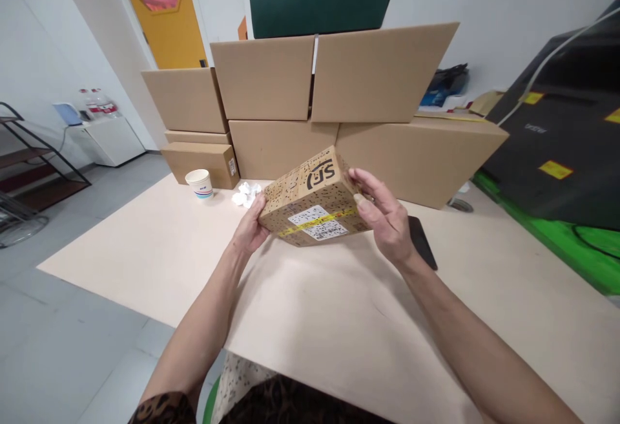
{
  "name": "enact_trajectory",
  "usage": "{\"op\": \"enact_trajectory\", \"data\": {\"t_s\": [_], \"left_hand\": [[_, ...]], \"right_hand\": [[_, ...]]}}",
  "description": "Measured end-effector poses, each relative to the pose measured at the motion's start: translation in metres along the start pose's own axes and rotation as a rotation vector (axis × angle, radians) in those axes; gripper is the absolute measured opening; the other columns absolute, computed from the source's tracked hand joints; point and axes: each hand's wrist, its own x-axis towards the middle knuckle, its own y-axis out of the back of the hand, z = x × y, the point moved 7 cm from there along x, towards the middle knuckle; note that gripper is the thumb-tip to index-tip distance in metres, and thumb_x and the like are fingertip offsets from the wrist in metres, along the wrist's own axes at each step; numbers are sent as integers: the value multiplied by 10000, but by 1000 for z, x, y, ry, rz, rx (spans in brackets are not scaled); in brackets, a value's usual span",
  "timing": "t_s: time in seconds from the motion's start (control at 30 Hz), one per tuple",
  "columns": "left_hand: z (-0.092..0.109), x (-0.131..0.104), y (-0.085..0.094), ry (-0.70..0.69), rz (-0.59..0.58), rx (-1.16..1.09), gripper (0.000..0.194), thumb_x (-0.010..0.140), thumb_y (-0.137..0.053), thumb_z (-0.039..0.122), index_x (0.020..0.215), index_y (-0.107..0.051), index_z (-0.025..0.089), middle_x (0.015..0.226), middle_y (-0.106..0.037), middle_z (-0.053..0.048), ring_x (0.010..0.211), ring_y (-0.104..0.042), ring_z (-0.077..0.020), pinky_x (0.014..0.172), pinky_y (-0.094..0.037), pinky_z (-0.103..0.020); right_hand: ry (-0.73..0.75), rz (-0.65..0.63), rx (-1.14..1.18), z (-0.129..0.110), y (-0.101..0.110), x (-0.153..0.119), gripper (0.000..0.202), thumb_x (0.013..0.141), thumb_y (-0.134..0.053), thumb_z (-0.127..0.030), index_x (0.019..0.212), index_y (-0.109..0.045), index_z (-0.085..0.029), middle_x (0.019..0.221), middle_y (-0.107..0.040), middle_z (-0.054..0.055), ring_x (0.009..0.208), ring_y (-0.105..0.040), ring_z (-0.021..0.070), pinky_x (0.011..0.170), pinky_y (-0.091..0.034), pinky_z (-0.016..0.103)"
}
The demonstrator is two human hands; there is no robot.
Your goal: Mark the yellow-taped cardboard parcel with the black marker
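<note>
Between both hands I hold a small brown cardboard parcel (290,192), tilted above the table. Black printed marks cover it, and a large black logo shows near its right end. A white shipping label (317,222) with a strip of yellow tape across it is on the side facing me. My left hand (252,223) grips the parcel's left end, with the fingers partly hidden behind it. At the right end, my right hand (382,214) closes on it, the thumb towards me. A dark flat object (422,243) lies on the table beside my right wrist.
A paper cup (199,183) and crumpled white tissue (246,195) sit on the pale table (145,243) at left. Stacked cardboard boxes (283,146) line its back, topped by a dark green box (322,7). A large black object (557,133) stands at right.
</note>
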Motion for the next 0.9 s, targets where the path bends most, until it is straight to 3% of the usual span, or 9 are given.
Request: {"op": "enact_trajectory", "data": {"t_s": [0.1,0.2,0.27,0.47,0.63,0.8,0.9], "left_hand": [[-4,2,1,11,-10,38,606,976,-506,694,1351,-635,237,1314,-731,-102,1200,-695,-294,1000,-607,-468],[-6,2,-4,-14,-57,121,749,943,-434,794,1332,-656,194,1366,-699,-139,1294,-644,-326,1107,-545,-491],[-6,0,-8,-49,-91,188,731,916,-515,780,1347,-659,208,1436,-661,-125,1372,-583,-340,1173,-482,-501],[-1,-9,-15,-73,-170,418,761,839,-714,673,1526,-486,439,1688,-400,20,1573,-310,-402,1219,-312,-657],[8,-9,-12,-146,-178,392,816,827,-744,637,1553,-472,385,1727,-320,-40,1596,-248,-403,1213,-334,-625],[22,-7,0,-329,-81,378,677,841,-709,638,1421,-643,295,1686,-400,-88,1596,-258,-378,1223,-349,-561],[27,-8,2,-436,-46,493,639,840,-748,576,1419,-639,329,1679,-415,-54,1604,-247,-351,1268,-280,-542]], "right_hand": [[-106,59,-9,7,1,0,504,903,-703,-520,1373,-676,-338,1407,-677,47,1330,-598,316,1191,-419,553],[-213,131,77,25,5,3,517,887,-712,-514,1365,-672,-321,1392,-690,50,1310,-615,318,1151,-457,544],[-285,196,147,42,9,5,505,859,-727,-505,1319,-684,-302,1360,-709,53,1309,-617,312,1127,-478,532],[-502,294,367,90,13,10,431,733,-768,-621,953,-687,-259,1063,-783,66,1159,-693,295,981,-588,473],[-579,279,398,108,22,12,440,765,-724,-691,926,-658,-288,976,-781,62,1026,-725,299,846,-630,481],[-710,232,401,123,23,7,450,802,-649,-721,925,-627,-289,871,-763,63,935,-730,319,768,-621,506],[-820,229,366,128,14,-4,399,818,-652,-677,967,-609,-309,819,-742,31,819,-726,287,723,-614,483]]}}
